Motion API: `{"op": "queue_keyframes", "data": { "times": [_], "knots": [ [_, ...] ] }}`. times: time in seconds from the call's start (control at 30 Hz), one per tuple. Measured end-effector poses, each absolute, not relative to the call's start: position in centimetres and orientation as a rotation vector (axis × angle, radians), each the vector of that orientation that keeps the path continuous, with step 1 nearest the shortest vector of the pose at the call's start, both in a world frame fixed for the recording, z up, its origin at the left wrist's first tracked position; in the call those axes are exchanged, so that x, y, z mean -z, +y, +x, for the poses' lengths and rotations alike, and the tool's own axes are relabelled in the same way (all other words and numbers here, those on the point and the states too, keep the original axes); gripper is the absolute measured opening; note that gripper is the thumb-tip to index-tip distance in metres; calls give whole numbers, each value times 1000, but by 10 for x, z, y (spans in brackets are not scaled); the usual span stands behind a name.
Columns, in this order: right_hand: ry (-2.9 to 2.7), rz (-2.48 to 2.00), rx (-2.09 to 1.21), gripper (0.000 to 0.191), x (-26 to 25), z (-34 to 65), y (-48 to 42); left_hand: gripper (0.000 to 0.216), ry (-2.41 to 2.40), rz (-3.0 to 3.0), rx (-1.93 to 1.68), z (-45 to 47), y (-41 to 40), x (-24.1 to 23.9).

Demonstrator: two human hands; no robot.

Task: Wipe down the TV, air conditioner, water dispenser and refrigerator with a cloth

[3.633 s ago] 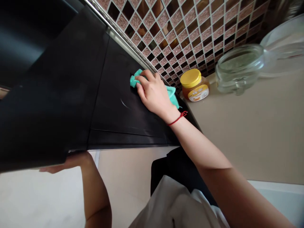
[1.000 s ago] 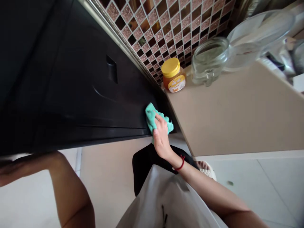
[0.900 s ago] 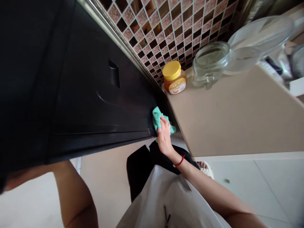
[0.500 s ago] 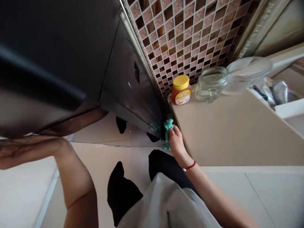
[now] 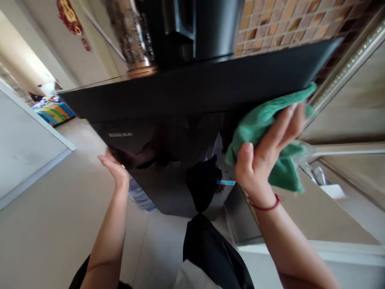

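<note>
My right hand presses a green cleaning cloth against the upper right of a glossy black appliance front. Its fingers lie stretched over the cloth, with the thumb apart; a red cord bracelet circles that wrist. At the left edge of the same black front is my left hand, its fingers extended and holding nothing. Part of that hand seems to rest against the edge. The dark surface mirrors my body. A small blue sticker shows low on it, and a pale label at upper left.
To the right stands a beige counter with a white open drawer or tray of utensils. Mosaic tiles cover the wall behind. Pale floor spreads at left, beside a white panel.
My view has swung up and left to the black front. The right hand has risen from low beside the counter, and the crumpled cloth is now spread out. My left hand is now at the left edge.
</note>
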State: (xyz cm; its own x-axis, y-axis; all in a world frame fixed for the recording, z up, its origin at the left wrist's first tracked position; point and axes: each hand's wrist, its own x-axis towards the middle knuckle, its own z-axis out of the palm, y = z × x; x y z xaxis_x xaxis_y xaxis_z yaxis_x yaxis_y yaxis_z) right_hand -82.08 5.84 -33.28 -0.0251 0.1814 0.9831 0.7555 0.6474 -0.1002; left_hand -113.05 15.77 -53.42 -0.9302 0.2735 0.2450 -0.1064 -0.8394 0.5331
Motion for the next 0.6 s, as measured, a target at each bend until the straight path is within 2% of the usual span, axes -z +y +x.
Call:
{"op": "queue_keyframes", "data": {
  "times": [0.07, 0.13, 0.2, 0.37, 0.47, 0.6],
  "knots": [
    [-1559, -734, 805, 68, 332, -844, 71, 96, 607, 417, -2567, -1130, 173, 540],
    [-1435, -793, 967, 74, 337, -872, 78, 95, 497, 435, -2390, -1128, 180, 541],
    [-1402, -886, 992, 78, 353, -908, 80, 91, 354, 533, -2274, -1126, 176, 544],
    [-1797, -894, 898, 90, 425, -1029, 91, 95, 42, 811, -2098, -1136, 159, 557],
    [-2084, -831, 866, 80, 455, -1087, 105, 96, -14, 780, -2086, -1149, 166, 564],
    [-2453, -763, 842, 56, 458, -1118, 104, 99, -27, 748, -2126, -1153, 186, 573]
  ]
}}
